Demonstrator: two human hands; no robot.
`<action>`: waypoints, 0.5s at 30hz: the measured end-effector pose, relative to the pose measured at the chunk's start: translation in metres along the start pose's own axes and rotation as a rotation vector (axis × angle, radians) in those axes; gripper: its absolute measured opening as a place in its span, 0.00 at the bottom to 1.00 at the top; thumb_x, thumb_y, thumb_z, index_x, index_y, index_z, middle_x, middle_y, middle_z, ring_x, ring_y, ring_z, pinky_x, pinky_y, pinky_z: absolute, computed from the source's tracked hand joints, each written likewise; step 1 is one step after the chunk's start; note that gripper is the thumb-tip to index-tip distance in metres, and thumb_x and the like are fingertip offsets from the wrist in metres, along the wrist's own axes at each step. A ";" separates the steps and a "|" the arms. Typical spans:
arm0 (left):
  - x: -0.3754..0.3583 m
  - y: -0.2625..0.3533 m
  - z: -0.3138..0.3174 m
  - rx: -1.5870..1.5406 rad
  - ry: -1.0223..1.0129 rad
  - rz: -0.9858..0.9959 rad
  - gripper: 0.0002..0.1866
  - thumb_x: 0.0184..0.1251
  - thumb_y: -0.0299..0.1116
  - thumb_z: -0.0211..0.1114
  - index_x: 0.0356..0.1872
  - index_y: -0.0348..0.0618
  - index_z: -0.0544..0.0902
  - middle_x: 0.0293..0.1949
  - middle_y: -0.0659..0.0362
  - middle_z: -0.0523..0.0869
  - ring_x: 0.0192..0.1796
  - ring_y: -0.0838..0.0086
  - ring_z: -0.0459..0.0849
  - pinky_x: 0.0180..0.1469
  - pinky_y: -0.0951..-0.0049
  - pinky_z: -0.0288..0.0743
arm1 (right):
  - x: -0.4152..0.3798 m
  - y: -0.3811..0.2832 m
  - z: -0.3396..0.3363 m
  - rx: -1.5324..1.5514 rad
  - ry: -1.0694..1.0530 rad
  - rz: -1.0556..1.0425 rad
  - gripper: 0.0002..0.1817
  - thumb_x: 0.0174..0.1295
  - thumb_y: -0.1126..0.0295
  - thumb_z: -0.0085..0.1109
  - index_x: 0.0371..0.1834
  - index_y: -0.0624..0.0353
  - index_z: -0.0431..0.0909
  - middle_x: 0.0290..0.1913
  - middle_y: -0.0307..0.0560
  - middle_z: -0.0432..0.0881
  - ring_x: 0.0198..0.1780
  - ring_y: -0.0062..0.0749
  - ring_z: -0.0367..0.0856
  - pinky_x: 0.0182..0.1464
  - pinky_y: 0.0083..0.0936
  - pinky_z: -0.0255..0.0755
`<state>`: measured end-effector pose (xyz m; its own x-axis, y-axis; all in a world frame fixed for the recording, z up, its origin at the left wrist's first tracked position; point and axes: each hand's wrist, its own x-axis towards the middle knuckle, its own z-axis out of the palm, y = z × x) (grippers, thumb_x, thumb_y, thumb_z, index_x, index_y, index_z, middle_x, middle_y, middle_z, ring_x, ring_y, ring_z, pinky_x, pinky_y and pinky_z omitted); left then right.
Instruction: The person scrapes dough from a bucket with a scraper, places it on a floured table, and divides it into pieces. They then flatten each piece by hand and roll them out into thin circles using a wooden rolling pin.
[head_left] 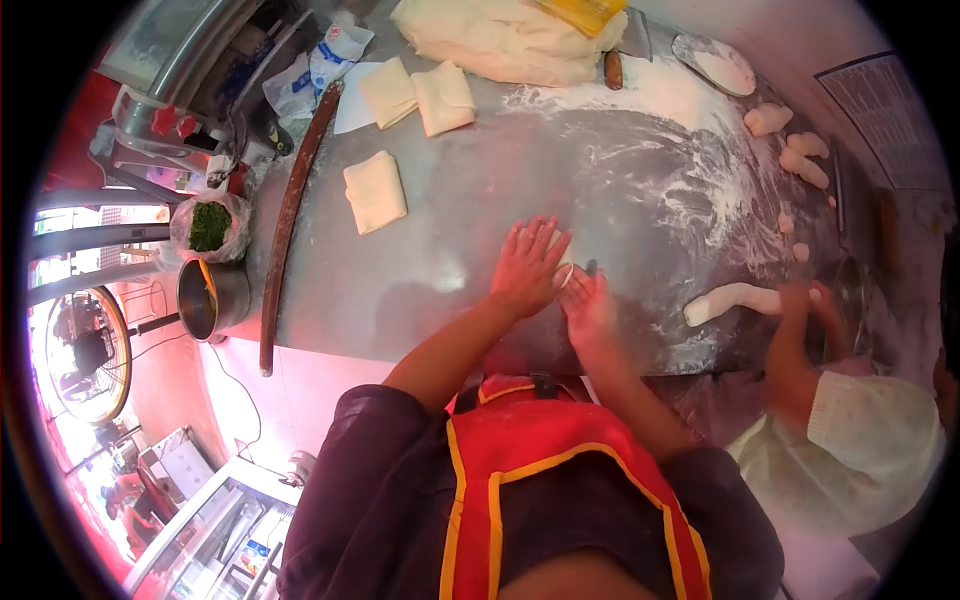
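Near the middle of the front edge of the metal table, my left hand (pixel 527 268) lies with its fingers spread over a small piece of pale dough (pixel 566 262), mostly hidden beneath it. Close on the right, my right hand (pixel 588 302) is slightly blurred, its fingertips at the same dough; how its fingers close on it is hard to make out. Up and to the left lies a folded dough square (pixel 376 192), touched by neither hand.
A long wooden rod (pixel 298 220) lies along the table's (pixel 440 200) left side. At the back sit folded dough squares (pixel 443 98) and a large dough mass (pixel 500 40). On the right, a co-worker's hands (pixel 800 305) hold a dough roll (pixel 735 300). A metal pot (pixel 228 300) stands left.
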<state>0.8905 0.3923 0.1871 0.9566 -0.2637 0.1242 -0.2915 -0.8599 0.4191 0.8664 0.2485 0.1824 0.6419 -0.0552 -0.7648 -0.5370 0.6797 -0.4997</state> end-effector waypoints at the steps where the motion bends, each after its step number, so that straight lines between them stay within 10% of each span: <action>1: -0.001 0.002 0.002 0.015 -0.030 -0.003 0.30 0.70 0.50 0.56 0.69 0.49 0.69 0.72 0.50 0.67 0.76 0.54 0.60 0.76 0.46 0.48 | 0.004 0.003 -0.005 -0.004 -0.005 -0.004 0.27 0.77 0.51 0.41 0.54 0.68 0.77 0.53 0.54 0.84 0.52 0.36 0.82 0.59 0.37 0.74; 10: -0.020 -0.007 -0.004 -0.135 0.074 0.027 0.34 0.57 0.55 0.69 0.65 0.58 0.75 0.67 0.46 0.71 0.70 0.50 0.66 0.71 0.46 0.56 | -0.003 0.014 -0.002 -0.126 0.009 -0.042 0.21 0.75 0.51 0.46 0.51 0.58 0.77 0.46 0.42 0.81 0.48 0.30 0.80 0.55 0.32 0.75; 15: -0.106 -0.086 -0.039 0.066 0.251 -0.345 0.31 0.59 0.50 0.69 0.64 0.55 0.76 0.66 0.41 0.71 0.68 0.46 0.68 0.69 0.45 0.60 | -0.018 0.077 0.085 -0.487 -0.301 0.204 0.16 0.73 0.58 0.51 0.49 0.58 0.80 0.43 0.40 0.82 0.44 0.26 0.80 0.50 0.28 0.75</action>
<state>0.8147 0.5110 0.1735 0.9669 0.1518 0.2053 0.0540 -0.9074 0.4167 0.8594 0.3639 0.1921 0.5883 0.2986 -0.7515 -0.8084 0.2383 -0.5382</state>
